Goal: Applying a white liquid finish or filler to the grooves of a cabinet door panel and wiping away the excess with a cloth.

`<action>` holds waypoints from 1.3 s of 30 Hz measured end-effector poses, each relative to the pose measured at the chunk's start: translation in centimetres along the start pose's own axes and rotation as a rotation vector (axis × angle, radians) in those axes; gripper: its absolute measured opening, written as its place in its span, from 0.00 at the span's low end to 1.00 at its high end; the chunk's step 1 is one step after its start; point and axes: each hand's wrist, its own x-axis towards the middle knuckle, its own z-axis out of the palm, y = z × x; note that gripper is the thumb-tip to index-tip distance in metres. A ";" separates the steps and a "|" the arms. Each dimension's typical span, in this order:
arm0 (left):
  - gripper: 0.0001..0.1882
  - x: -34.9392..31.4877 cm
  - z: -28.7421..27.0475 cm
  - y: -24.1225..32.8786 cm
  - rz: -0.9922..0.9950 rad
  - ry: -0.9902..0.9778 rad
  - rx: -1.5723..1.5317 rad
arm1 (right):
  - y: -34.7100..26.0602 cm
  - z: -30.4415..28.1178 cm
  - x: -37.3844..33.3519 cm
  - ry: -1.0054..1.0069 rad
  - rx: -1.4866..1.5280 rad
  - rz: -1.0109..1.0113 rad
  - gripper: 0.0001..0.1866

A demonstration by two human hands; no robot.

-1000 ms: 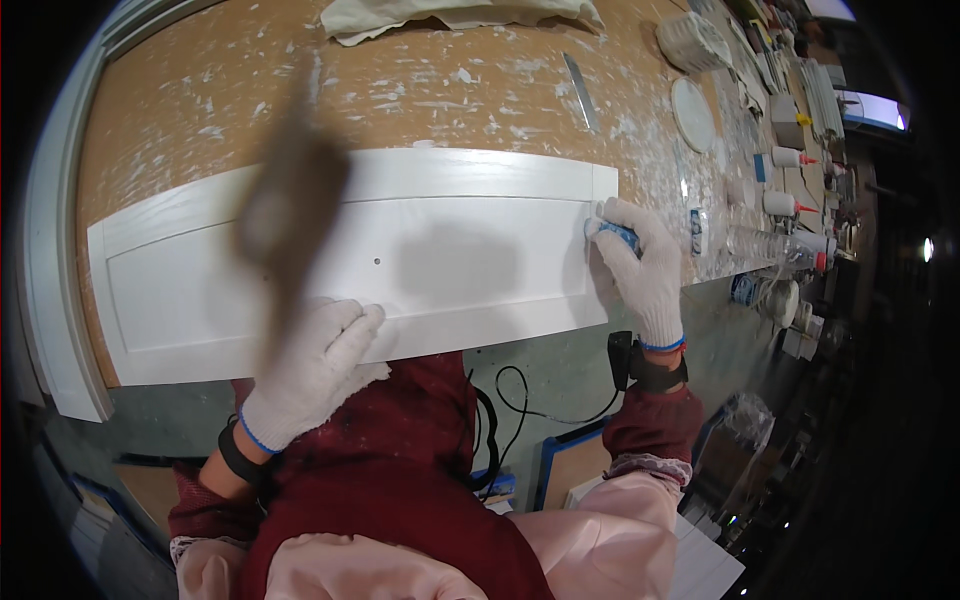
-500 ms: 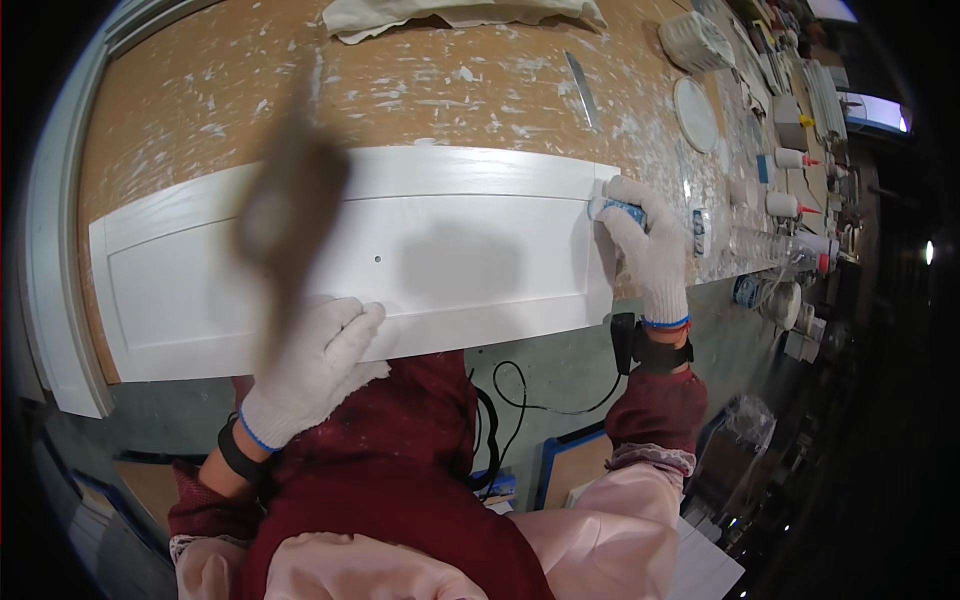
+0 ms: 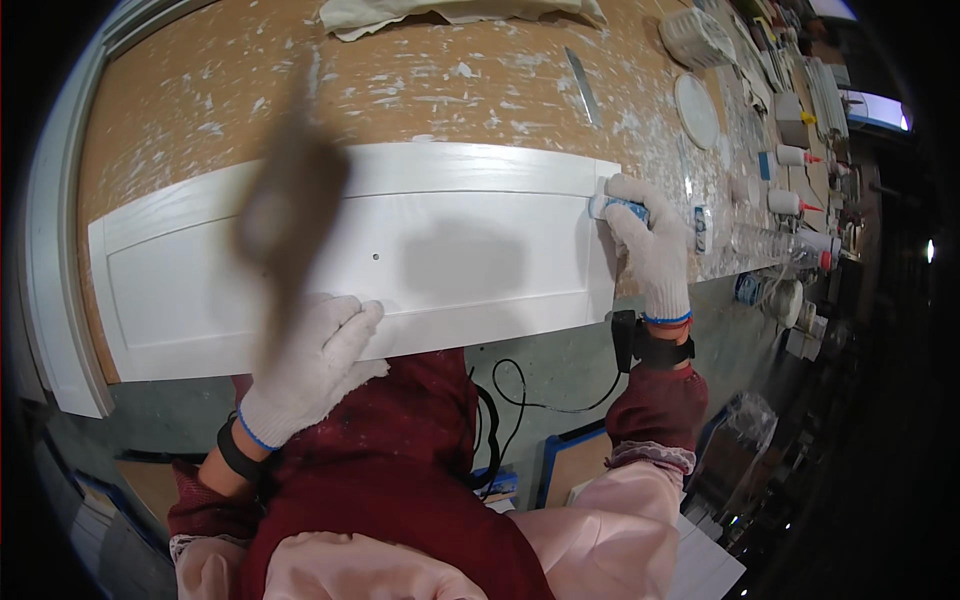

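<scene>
A long white panel (image 3: 460, 215) with a raised frame and a small hole lies across the worktable. My left hand (image 3: 320, 350), in a white knit glove, rests on its near edge with fingers stretched out and nothing held. At the panel's right end, my gloved right hand (image 3: 650, 230) is closed around a small blue-and-white object (image 3: 626, 209). That object touches the panel's frame near the far right corner; fingers cover part of it, so its kind is unclear. A dark blurred shape close to the camera hides part of the panel's left half.
The paint-spattered brown table (image 3: 400, 95) bears a metal blade (image 3: 582, 88), a white tub (image 3: 696, 38) and a round lid (image 3: 697, 112). To the right are another blue-and-white item (image 3: 703, 230), glue bottles (image 3: 785, 203) and a clear plastic bottle (image 3: 770, 245). A black cable (image 3: 525, 400) hangs below the edge.
My right hand and the blue-and-white object have shifted very slightly at the panel's corner. The panel has moved a touch, and my left hand stays on the near edge.
</scene>
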 end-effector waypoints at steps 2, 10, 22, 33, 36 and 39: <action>0.34 0.1 0.0 0.0 0.005 -0.014 -0.019 | 0.9 -0.4 0.0 0.009 -0.036 -0.060 0.17; 0.35 0.1 -0.1 0.0 0.002 -0.007 0.000 | 0.5 -0.5 -2.4 -0.082 0.051 0.178 0.16; 0.34 0.0 0.2 -0.1 0.008 0.007 0.010 | 0.7 -0.4 -2.1 -0.069 0.133 0.118 0.17; 0.33 -0.1 0.2 -0.1 0.010 0.008 0.028 | 2.2 -1.3 -4.5 -0.223 0.114 0.126 0.17; 0.33 -0.2 0.2 -0.1 0.010 0.005 0.040 | 2.2 -1.2 -4.3 -0.194 0.153 0.157 0.16; 0.32 -0.3 0.2 -0.1 0.011 0.003 0.045 | 1.3 -0.6 -3.4 -0.121 0.145 0.135 0.16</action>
